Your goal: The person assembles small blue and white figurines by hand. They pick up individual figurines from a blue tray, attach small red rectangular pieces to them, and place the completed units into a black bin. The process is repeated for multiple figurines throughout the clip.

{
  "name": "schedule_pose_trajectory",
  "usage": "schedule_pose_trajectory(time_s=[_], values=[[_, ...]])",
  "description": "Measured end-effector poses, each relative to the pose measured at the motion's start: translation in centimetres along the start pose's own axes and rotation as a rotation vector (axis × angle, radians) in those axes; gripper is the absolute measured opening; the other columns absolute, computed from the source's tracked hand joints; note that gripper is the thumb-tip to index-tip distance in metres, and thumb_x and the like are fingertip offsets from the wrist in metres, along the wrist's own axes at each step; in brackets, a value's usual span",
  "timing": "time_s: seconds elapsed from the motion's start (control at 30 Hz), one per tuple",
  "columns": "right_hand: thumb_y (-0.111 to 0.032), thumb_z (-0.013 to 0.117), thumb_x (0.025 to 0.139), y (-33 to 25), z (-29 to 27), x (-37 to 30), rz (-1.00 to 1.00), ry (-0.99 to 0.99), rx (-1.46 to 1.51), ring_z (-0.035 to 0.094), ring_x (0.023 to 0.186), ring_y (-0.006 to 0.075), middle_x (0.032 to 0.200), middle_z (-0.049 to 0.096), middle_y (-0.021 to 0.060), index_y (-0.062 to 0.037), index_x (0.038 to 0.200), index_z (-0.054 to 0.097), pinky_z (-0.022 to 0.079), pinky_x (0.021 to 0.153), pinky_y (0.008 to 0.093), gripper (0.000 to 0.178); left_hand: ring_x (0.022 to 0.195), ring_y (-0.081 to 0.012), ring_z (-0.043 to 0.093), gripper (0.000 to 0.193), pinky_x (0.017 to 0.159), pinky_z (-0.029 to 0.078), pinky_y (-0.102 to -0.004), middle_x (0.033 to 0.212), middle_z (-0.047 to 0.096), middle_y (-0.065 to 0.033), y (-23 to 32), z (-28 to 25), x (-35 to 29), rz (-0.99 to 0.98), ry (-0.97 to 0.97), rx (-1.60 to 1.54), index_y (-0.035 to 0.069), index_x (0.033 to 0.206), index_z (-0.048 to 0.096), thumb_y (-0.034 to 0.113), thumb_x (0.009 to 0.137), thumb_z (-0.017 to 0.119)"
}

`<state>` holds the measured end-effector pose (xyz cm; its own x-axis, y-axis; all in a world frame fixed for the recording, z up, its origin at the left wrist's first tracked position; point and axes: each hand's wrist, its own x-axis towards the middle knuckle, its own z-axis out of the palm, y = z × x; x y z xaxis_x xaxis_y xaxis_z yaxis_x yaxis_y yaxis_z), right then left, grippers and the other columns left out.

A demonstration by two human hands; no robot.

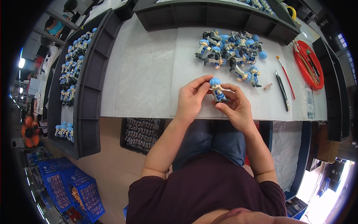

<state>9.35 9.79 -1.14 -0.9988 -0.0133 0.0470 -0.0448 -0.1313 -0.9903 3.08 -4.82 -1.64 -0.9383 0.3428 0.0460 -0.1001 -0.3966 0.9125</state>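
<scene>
Between my two hands, just above the table's front edge, is a small blue-haired figurine (217, 91) in a blue and white outfit, held upright. My left hand (193, 96) pinches its head from the left with thumb and fingers. On the other side my right hand (235, 106) grips the lower body, thumb by its feet. Beyond the hands lies a heap of similar figurines (233, 48), some lying on their sides. One single figurine (255, 77) rests to the right of my right hand.
A white-covered table (145, 74) spans the front. Right of the figurines lie a black pen-like tool (282, 90), a red-handled brush (286, 77) and a red tray (299, 62) with brushes. Dark crates stand at the left (87, 87) and back (209, 18); the left one holds rows of figurines.
</scene>
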Motion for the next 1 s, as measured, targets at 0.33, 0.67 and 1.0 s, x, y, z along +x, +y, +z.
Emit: schedule_pose_trajectory(time_s=[0.33, 0.67, 1.0], values=[[-0.005, 0.069, 0.078, 0.27, 0.33, -0.15, -0.011, 0.022, -0.053, 0.057, 0.098, 0.0164, 0.108, 0.058, 0.0178, 0.0018, 0.119, 0.041, 0.049, 0.081, 0.0276, 0.050, 0.091, -0.0139, 0.059, 0.026, 0.083, 0.049, -0.0275, 0.101, 0.063, -0.0085, 0.19, -0.17, -0.25, -0.054, -0.015, 0.008, -0.002, 0.114, 0.057, 0.007, 0.090, 0.053], [-0.008, 0.070, 0.078, -0.35, 0.19, 0.04, -0.007, 0.023, -0.040, 0.056, 0.101, 0.0180, 0.109, 0.058, 0.0169, 0.0028, 0.119, 0.043, 0.049, 0.083, 0.0284, 0.050, 0.084, -0.0093, 0.057, 0.027, 0.075, 0.047, -0.0231, 0.098, 0.064, -0.0056, 0.15, 0.20, 0.03, -0.027, 0.005, 0.072, 0.000, 0.114, 0.059, 0.009, 0.088, 0.058], [-0.006, 0.070, 0.077, 0.32, -0.16, 0.32, -0.023, 0.026, -0.080, 0.057, 0.104, 0.0209, 0.110, 0.058, 0.0174, 0.0029, 0.117, 0.045, 0.049, 0.086, 0.0325, 0.048, 0.084, -0.0099, 0.057, 0.024, 0.072, 0.048, -0.0235, 0.098, 0.062, -0.0035, 0.15, -0.07, 0.32, 0.012, -0.024, 0.169, 0.001, 0.111, 0.061, 0.009, 0.089, 0.057]])
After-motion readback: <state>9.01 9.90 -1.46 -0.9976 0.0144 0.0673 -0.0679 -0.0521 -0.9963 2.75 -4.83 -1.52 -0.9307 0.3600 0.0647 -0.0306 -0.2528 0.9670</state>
